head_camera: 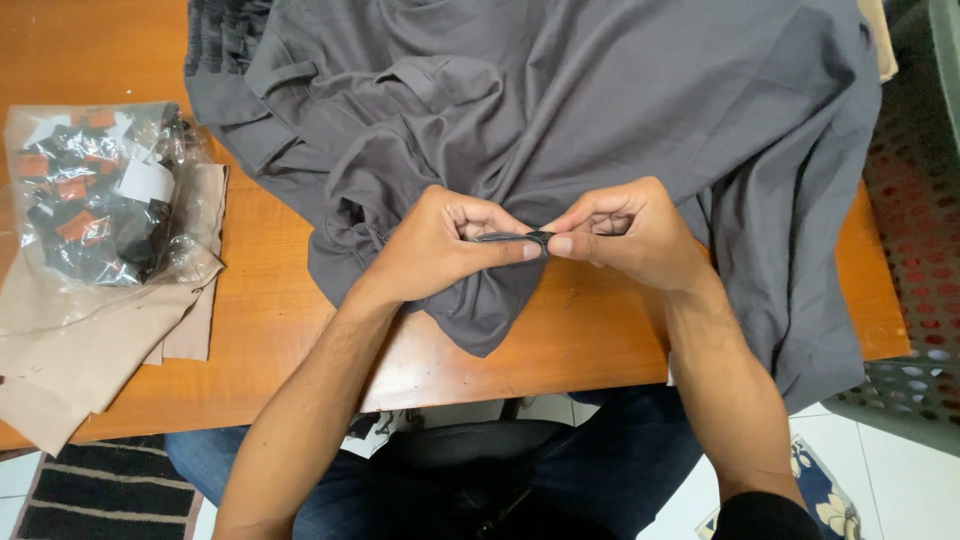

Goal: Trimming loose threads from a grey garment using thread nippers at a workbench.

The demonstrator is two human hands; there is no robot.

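A grey garment with flap pockets and a pleated waistband lies spread over the wooden table, one end hanging off the front right edge. My left hand pinches a narrow dark strip of the garment near its front fold. My right hand pinches the other end of the same strip, thumb and forefinger closed on a small dark piece. Both hands meet over the cloth close to the table's front edge.
A clear plastic bag of small black and orange pieces lies at the left on beige cloth. A perforated grey crate stands at the right. My legs in blue jeans are under the table.
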